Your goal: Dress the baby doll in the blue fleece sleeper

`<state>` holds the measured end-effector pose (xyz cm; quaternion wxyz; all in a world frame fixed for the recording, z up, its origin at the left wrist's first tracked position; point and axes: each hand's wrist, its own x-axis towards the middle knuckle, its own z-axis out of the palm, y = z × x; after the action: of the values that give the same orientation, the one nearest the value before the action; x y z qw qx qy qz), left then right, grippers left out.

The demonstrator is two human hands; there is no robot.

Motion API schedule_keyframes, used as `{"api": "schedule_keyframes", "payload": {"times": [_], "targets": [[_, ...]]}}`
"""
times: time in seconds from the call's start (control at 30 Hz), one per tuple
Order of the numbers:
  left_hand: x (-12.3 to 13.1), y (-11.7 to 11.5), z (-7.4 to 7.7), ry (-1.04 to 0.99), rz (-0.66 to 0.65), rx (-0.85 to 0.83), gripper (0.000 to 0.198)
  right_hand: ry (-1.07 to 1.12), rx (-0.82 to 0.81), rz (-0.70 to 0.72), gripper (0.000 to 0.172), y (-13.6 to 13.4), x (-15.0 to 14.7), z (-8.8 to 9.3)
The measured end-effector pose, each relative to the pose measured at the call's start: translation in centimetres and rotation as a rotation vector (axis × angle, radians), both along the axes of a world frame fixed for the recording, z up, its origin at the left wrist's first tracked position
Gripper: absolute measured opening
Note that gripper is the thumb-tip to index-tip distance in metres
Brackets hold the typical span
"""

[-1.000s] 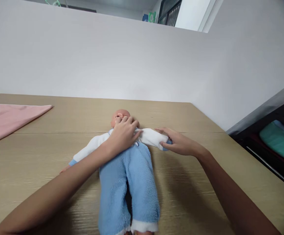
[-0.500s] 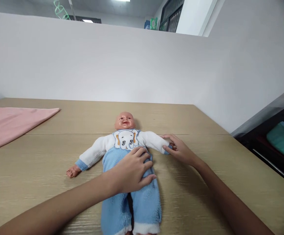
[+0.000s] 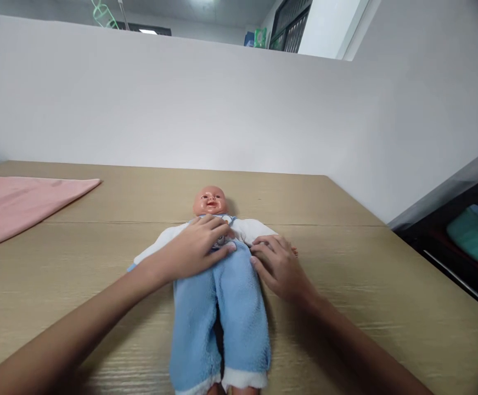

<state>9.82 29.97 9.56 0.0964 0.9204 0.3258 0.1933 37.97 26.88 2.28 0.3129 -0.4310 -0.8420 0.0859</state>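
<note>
A baby doll [image 3: 211, 201] lies on its back on the wooden table, head away from me. It wears a fluffy outfit with white sleeves and blue trousers [image 3: 241, 307]. My left hand [image 3: 197, 247] rests on the doll's chest, fingers loosely spread, and covers most of the elephant print. Beside the doll's torso, my right hand [image 3: 277, 263] touches the white sleeve [image 3: 257, 229] on the right side, its fingers slightly bent and apart. The doll's left-side hand is hidden behind my left forearm.
A pink cloth [image 3: 28, 203] lies flat on the table [image 3: 346, 274] at the far left. A white wall [image 3: 173, 104] rises behind the table. At the right, a green folded cloth [image 3: 475, 238] sits on a dark shelf or cart.
My left hand has moved from the doll's belly up to its chest. My right hand has left the doll's cuff and come inward along the sleeve toward the torso.
</note>
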Motion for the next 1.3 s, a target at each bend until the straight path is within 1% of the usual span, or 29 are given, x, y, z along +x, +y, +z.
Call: {"api": "schedule_keyframes", "payload": {"times": [0.07,0.13,0.23,0.3,0.4,0.5,0.6,0.7,0.83,0.93,1.0,1.07,1.13,1.2,1.23,1.3], "targets": [[-0.9,1.1,-0.3,0.009,-0.029,0.003,0.029,0.115,-0.128,0.02,0.014,-0.3,-1.1,-0.5],[-1.4,1.8,-0.8,0.023,-0.067,-0.001,0.03,0.333,-0.304,0.015,0.021,0.0,-1.5,-1.2],[-1.5,2.2,-1.2,0.06,-0.083,0.0,0.033,0.683,-0.61,-0.005,0.033,1.0,-1.2,-2.1],[-1.4,2.2,-1.3,0.072,-0.087,-0.004,0.034,0.805,-0.729,0.006,0.04,1.6,-0.9,-2.4],[-1.4,2.4,-1.5,0.046,-0.092,-0.018,0.034,0.899,-0.755,0.026,0.048,1.8,-0.9,-2.4],[-1.6,2.6,-1.6,0.026,-0.096,-0.037,0.033,1.049,-0.766,0.055,0.055,1.5,-1.3,-2.2],[-1.8,2.8,-1.7,0.026,-0.099,-0.061,0.035,1.112,-0.786,0.049,0.056,1.6,-1.4,-2.5],[-1.9,2.8,-1.7,0.024,-0.101,-0.089,0.035,1.028,-0.728,0.041,0.053,1.9,-1.6,-3.3],[-2.0,3.1,-1.6,0.007,-0.117,-0.137,0.037,0.82,-0.499,0.027,0.04,2.0,-1.7,-4.0],[-2.1,3.4,-1.8,-0.011,-0.132,-0.172,0.039,0.654,-0.331,-0.028,0.034,1.9,-1.4,-3.9],[-2.1,3.4,-1.9,-0.026,-0.131,-0.181,0.039,0.576,-0.265,-0.05,0.035,1.8,-0.9,-3.6],[-1.9,3.3,-1.9,-0.059,-0.119,-0.17,0.038,0.555,-0.217,-0.057,0.035,1.6,-0.5,-3.4],[-1.2,2.9,-1.5,-0.098,-0.079,-0.128,0.036,0.591,-0.162,-0.061,0.026,1.4,-0.1,-3.3],[0.3,2.5,-0.8,-0.1,-0.028,-0.062,0.034,0.659,-0.088,-0.065,0.014,1.2,0.1,-3.3],[1.4,2.4,-0.5,-0.077,-0.009,-0.029,0.034,0.701,-0.052,-0.071,0.012,1.0,0.1,-3.3],[4.1,2.6,0.2,0.019,0.01,0.021,0.04,0.771,0.006,-0.092,0.015,0.9,0.2,-3.3]]}}
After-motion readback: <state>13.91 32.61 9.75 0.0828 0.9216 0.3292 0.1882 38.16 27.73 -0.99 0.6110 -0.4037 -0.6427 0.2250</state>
